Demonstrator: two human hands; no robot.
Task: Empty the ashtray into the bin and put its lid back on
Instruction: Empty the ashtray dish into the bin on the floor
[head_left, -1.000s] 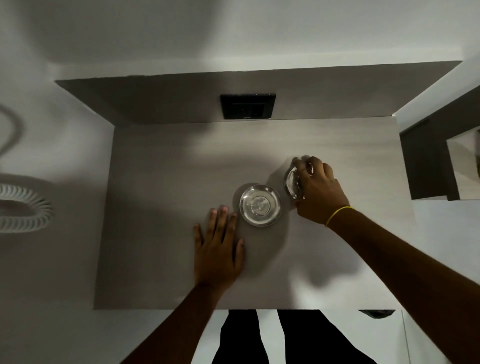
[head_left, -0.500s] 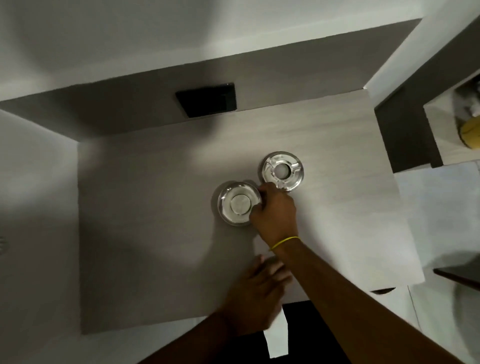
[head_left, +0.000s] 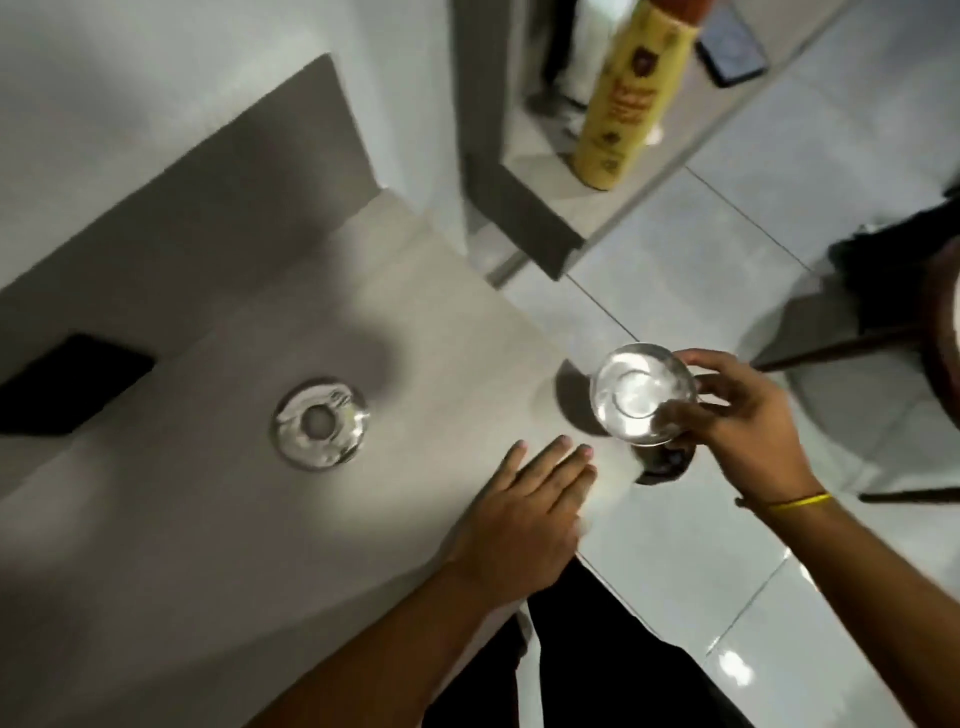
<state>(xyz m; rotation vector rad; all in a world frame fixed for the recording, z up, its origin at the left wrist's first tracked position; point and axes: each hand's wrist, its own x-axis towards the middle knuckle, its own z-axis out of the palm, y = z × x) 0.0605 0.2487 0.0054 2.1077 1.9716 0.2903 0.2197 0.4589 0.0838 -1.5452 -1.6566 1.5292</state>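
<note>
Leftmost, a black rectangle (head_left: 67, 387) sits low on the wall behind the counter (head_left: 208, 519); what it is, I cannot tell. Right of it the lid (head_left: 322, 423) lies flat on the counter, a shiny ring with a round hole in the middle, untouched. Further right of the lid, near the counter's edge, the left hand (head_left: 524, 519) rests palm down, fingers spread and apart, holding nothing. Right again, past the counter edge and out over the tiled floor (head_left: 727, 597), the right hand (head_left: 748, 426) is clamped on the ashtray (head_left: 641, 395) — fingers round its rim, bowl facing up. A yellow band (head_left: 795, 501) circles that wrist. Beneath the ashtray a small dark round shape (head_left: 662, 462) shows on the floor, possibly the bin.

Risks, as I judge them:
- ash dropping on the tiles if the bowl tips before it is squarely over the bin
- the smooth metal sliding out of a fingertip grip when turned over

Hard to read — the ashtray's contents are lost in glare and blur; the dark shape is mostly hidden by the bowl and hand. Far right of the lid, a dark stool-like form (head_left: 893, 332) is cut off by the frame. A yellow can (head_left: 631, 93) stands on a shelf above, its label blurred.
</note>
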